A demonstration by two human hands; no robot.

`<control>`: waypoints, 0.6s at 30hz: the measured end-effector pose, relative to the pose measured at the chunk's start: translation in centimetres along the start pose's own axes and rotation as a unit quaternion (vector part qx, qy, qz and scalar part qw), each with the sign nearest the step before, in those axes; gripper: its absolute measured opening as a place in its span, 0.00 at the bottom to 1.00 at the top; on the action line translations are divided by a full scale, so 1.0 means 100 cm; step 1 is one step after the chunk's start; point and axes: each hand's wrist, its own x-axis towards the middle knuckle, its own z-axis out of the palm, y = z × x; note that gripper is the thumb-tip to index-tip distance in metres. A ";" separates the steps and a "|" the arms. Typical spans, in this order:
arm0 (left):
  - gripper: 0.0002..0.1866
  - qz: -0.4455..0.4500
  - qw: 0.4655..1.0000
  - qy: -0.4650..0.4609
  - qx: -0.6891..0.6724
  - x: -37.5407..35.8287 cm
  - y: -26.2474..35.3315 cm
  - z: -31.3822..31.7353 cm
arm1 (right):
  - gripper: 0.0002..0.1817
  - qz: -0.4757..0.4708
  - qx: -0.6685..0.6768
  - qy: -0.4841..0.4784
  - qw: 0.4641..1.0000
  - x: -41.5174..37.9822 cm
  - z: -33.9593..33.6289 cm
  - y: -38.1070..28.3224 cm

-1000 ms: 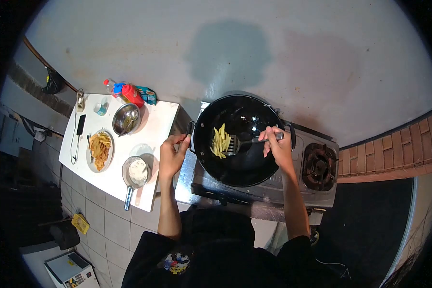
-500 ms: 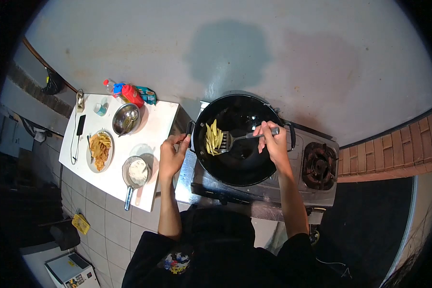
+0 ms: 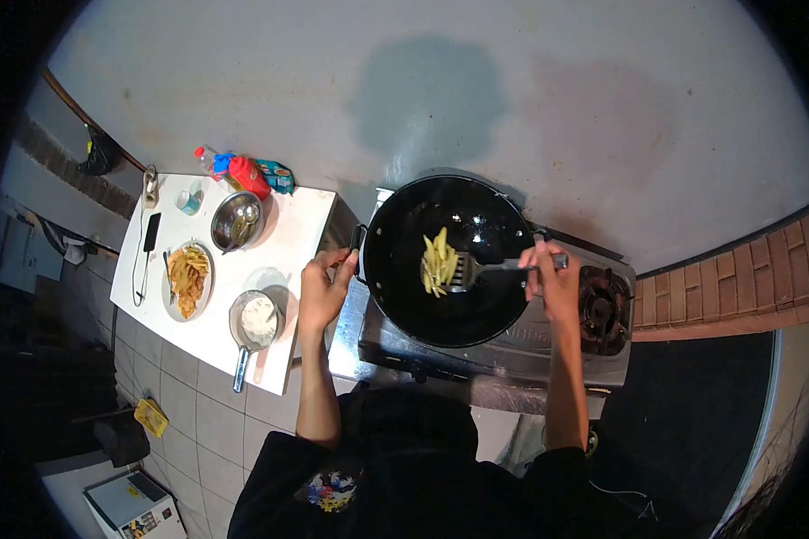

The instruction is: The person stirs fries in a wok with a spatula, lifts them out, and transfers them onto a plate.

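Observation:
A large black wok (image 3: 449,323) stands on the gas stove (image 3: 557,337), with shiny liquid at its bottom. My left hand (image 3: 326,292) is closed around the wok's left side handle (image 3: 359,242). At the wok's right rim, my right hand (image 3: 550,277) grips the handle of a slotted spatula (image 3: 490,267). The spatula's metal blade points left, right against a small heap of cut potato fries (image 3: 439,262) near the middle of the wok.
On the white table (image 3: 216,332) to the left are a plate of fried food (image 3: 189,283), a steel bowl (image 3: 237,222), a saucepan of white contents (image 3: 257,322), a red bottle (image 3: 248,177) and a phone (image 3: 153,232). A second burner (image 3: 602,304) lies to the right.
My right hand and the spatula have moved right. The fries have shifted from the wok's left side towards its middle. My left hand stays on the handle.

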 end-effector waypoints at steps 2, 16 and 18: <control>0.17 -0.002 1.000 0.002 0.005 0.000 0.001 0.001 | 0.17 0.004 -0.024 0.024 0.999 -0.008 -0.008 -0.007; 0.16 0.000 1.000 0.003 0.012 -0.002 0.006 0.000 | 0.18 -0.018 -0.115 0.056 0.992 -0.017 -0.007 -0.002; 0.16 -0.003 1.000 0.004 0.007 -0.002 0.007 0.000 | 0.18 -0.014 -0.119 0.061 0.991 -0.015 -0.003 0.003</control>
